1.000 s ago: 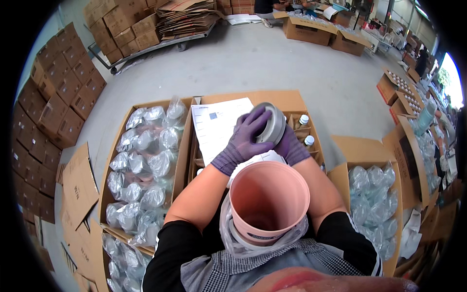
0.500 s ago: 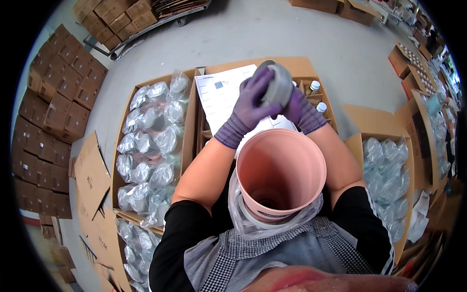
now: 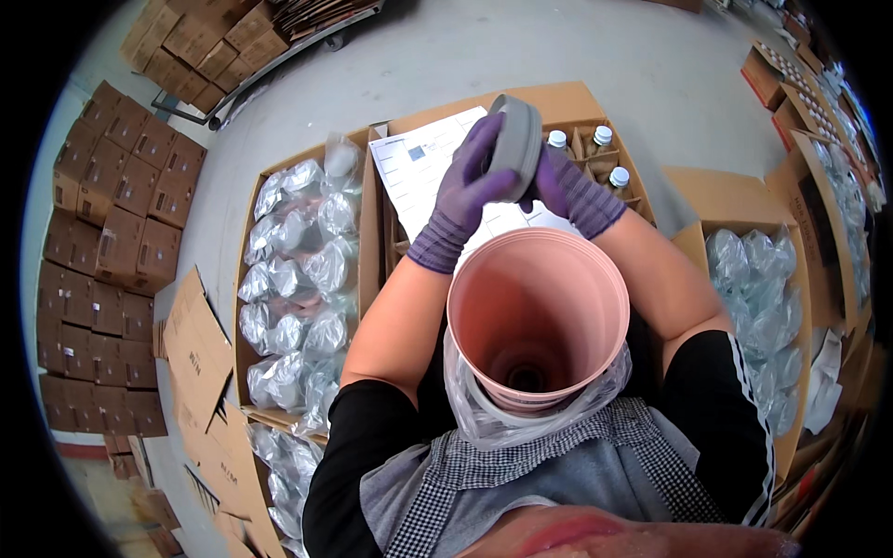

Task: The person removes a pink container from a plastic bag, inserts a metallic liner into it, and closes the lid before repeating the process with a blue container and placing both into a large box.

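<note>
Grey round object (image 3: pixel 519 144): it is between the two hands, above the far carton, tilted, with its ridged edge toward the right. Whether it is a roll or a lid, I cannot tell.
Left hand (image 3: pixel 468 177): in a purple glove, at the left side of the object; its fingers bend along the left face and the thumb lies across the near edge, so the object is pinched between them.
Right hand (image 3: pixel 566 186): also in a purple glove, at the right and near side of the object, close against it; its fingertips are partly hidden, so I cannot tell how firmly it grips.
White sheet (image 3: pixel 409 172): lies on the far carton, under and to the left of the hands.
Far carton (image 3: pixel 549 99): has brown dividers and white-capped bottles (image 3: pixel 603 137), to the right of the hands.
Pink bucket (image 3: pixel 521 298): stands nearer to the person than the object, between the forearms, with clear plastic around its lower part.
Left carton (image 3: pixel 370 242): full of plastic-wrapped pieces (image 3: pixel 293 228), left of the sheet.
</note>
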{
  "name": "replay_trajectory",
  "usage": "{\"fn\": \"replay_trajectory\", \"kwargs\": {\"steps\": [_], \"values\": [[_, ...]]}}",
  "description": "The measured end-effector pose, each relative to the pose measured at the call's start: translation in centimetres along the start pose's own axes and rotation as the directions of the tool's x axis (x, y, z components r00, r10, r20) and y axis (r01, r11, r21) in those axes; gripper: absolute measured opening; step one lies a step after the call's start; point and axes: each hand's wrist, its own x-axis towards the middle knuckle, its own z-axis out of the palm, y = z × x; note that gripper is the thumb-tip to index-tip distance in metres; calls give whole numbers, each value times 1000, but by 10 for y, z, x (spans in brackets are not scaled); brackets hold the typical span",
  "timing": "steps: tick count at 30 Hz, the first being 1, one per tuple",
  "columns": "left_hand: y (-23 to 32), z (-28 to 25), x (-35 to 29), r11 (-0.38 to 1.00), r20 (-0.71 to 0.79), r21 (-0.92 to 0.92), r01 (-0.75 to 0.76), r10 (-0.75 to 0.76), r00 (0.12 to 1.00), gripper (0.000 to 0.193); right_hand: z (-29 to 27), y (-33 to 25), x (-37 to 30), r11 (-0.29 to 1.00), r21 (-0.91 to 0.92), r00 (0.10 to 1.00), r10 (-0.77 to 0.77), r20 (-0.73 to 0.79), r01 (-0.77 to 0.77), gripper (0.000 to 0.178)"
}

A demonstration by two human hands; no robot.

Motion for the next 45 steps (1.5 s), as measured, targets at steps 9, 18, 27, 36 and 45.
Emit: {"fn": "replay_trajectory", "kwargs": {"steps": [9,18,27,36,45], "values": [[-7,20,-7,915,-126,342,-215,271,954,82,10,5,-15,944,-159,929,-316,-193,288,67],[-26,-35,2,641,39,725,-252,327,944,81,-26,22,18,903,285,943,332,17,-323,38],[30,0,-36,945,346,65,-320,280,895,72,12,97,22,618,-784,958,255,134,-55,66],[33,4,-32,993,347,42,-112,90,934,64,-176,189,-28,84,-872,783,486,-387,-483,54],[-20,-13,10,746,33,-488,453,-503,864,74,-158,-51,-40,367,-917,987,18,-161,-156,48]]}}
